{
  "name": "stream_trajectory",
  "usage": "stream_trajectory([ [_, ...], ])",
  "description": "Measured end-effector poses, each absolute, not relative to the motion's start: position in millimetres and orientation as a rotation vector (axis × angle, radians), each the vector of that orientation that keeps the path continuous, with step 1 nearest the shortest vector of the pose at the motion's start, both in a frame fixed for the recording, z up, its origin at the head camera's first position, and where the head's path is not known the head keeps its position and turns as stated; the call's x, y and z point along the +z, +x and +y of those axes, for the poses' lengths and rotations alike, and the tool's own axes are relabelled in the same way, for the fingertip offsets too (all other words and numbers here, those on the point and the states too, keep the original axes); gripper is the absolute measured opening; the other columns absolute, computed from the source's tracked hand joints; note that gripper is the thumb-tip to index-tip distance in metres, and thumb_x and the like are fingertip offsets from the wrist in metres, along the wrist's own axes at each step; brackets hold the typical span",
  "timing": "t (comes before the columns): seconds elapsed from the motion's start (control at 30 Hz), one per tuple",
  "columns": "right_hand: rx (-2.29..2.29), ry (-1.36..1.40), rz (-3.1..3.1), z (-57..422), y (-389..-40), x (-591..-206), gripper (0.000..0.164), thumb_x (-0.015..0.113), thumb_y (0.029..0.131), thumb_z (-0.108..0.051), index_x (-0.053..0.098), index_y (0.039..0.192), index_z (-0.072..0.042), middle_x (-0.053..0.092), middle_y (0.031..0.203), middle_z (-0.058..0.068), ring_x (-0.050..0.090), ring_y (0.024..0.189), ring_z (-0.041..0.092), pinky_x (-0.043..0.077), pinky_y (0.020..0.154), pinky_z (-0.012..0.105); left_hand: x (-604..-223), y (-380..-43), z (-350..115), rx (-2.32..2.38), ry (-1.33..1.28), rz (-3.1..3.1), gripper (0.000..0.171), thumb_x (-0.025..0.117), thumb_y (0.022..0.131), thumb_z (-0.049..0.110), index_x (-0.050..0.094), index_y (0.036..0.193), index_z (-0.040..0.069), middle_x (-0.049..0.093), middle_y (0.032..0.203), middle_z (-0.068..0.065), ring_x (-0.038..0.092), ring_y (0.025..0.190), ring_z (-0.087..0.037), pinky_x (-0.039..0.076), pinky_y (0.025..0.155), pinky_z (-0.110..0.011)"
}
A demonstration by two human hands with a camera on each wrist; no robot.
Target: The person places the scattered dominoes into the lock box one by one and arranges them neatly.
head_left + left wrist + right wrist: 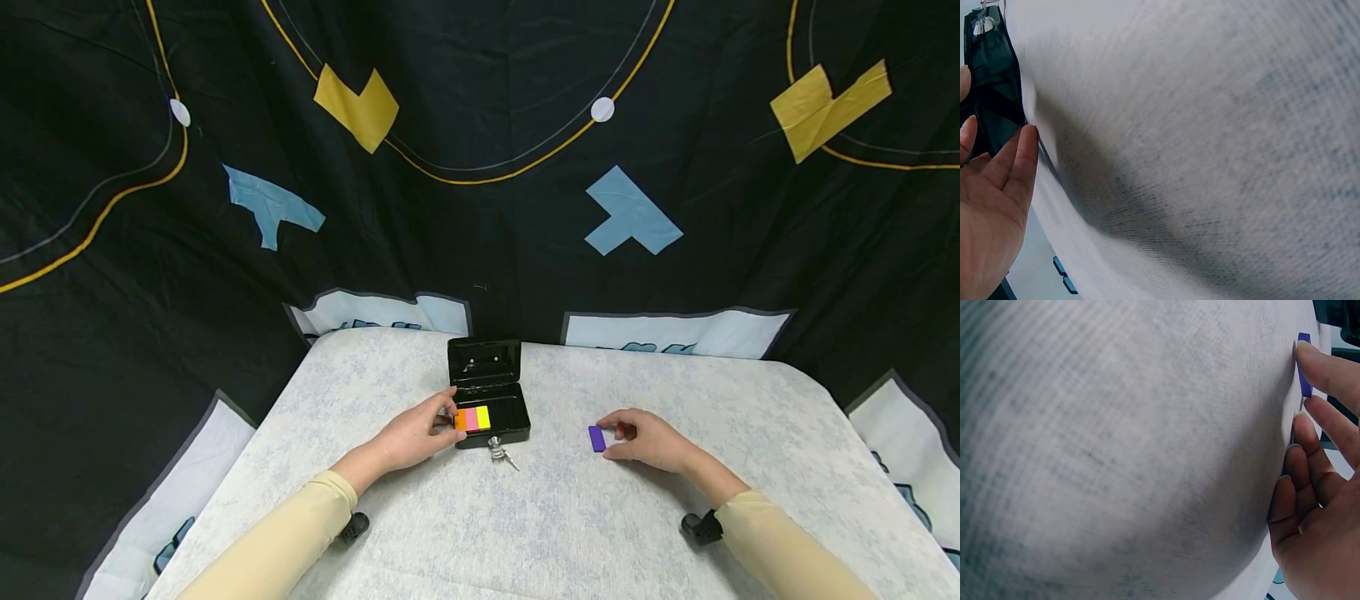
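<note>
A small black cash box (513,408) stands with its lid (483,358) raised. Orange (460,420), pink (471,419) and yellow (483,417) domino-like blocks lie side by side in its left part. My left hand (412,433) is at the box's left side, its fingers loosely bent by the orange block. In the left wrist view, fingertips reach the dark box (997,69). To the right of the box, my right hand (648,442) pinches a purple domino-like block (596,439) by its ends. The right wrist view shows thumb and forefinger at the purple block (1304,369), close over the cloth.
Keys (497,450) hang at the front of the box, one key on the cloth. The pale patterned tablecloth (555,517) covers the table. A black curtain (510,242) with taped shapes hangs behind it. Dark wrist straps (701,527) are on both arms.
</note>
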State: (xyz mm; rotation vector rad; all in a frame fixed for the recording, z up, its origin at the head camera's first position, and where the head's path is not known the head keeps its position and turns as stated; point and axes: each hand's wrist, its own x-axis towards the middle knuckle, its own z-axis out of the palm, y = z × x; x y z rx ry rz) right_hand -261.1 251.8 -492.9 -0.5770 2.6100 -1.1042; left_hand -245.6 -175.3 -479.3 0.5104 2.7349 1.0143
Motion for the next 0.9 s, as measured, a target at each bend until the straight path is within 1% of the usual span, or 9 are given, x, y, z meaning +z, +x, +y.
stream_trajectory([
  [0.13, -1.102, -0.585, 2.618, 251.2, -260.2, -493.2, 0.046, 0.083, 0.088, -0.022, 0.067, 0.128, -0.004, 0.057, 0.096, 0.006, 0.048, 0.088, 0.022, 0.042, 0.070, 0.031, -479.3, -244.6, -175.8, 1.019, 0.512, 2.733, 0.032, 0.071, 0.098, 0.037, 0.054, 0.114, 0.015, 0.028, 0.167, -0.003, 0.065, 0.118, -0.020, 0.055, 0.088, -0.035],
  [0.37, -1.092, -0.590, 2.632, 251.2, -260.4, -494.1, 0.045, 0.083, 0.088, -0.022, 0.068, 0.127, -0.006, 0.057, 0.095, 0.005, 0.048, 0.088, 0.021, 0.042, 0.070, 0.031, -479.3, -245.3, -175.4, 1.023, 0.521, 2.736, 0.032, 0.071, 0.098, 0.037, 0.054, 0.114, 0.015, 0.028, 0.167, -0.004, 0.065, 0.119, -0.021, 0.055, 0.090, -0.037],
  [0.6, -1.110, -0.606, 2.624, 250.8, -260.2, -495.3, 0.046, 0.083, 0.088, -0.023, 0.068, 0.127, -0.005, 0.057, 0.095, 0.005, 0.047, 0.087, 0.021, 0.041, 0.069, 0.031, -480.6, -244.9, -175.8, 1.036, 0.507, 2.735, 0.030, 0.071, 0.097, 0.035, 0.055, 0.114, 0.016, 0.028, 0.167, 0.000, 0.064, 0.119, -0.018, 0.053, 0.094, -0.037],
  [0.77, -1.113, -0.606, 2.630, 250.9, -260.4, -496.4, 0.045, 0.083, 0.088, -0.023, 0.068, 0.127, -0.006, 0.057, 0.094, 0.005, 0.048, 0.087, 0.021, 0.042, 0.068, 0.031, -481.3, -245.0, -176.0, 1.045, 0.518, 2.737, 0.029, 0.071, 0.098, 0.034, 0.054, 0.112, 0.016, 0.029, 0.167, -0.002, 0.065, 0.119, -0.018, 0.053, 0.092, -0.037],
  [0.9, -1.111, -0.605, 2.639, 251.2, -260.5, -497.3, 0.044, 0.083, 0.088, -0.023, 0.068, 0.125, -0.006, 0.057, 0.094, 0.005, 0.048, 0.086, 0.021, 0.042, 0.069, 0.031, -481.3, -245.5, -175.7, 1.032, 0.515, 2.740, 0.029, 0.072, 0.097, 0.035, 0.054, 0.111, 0.016, 0.029, 0.167, -0.002, 0.065, 0.118, -0.018, 0.054, 0.090, -0.036],
])
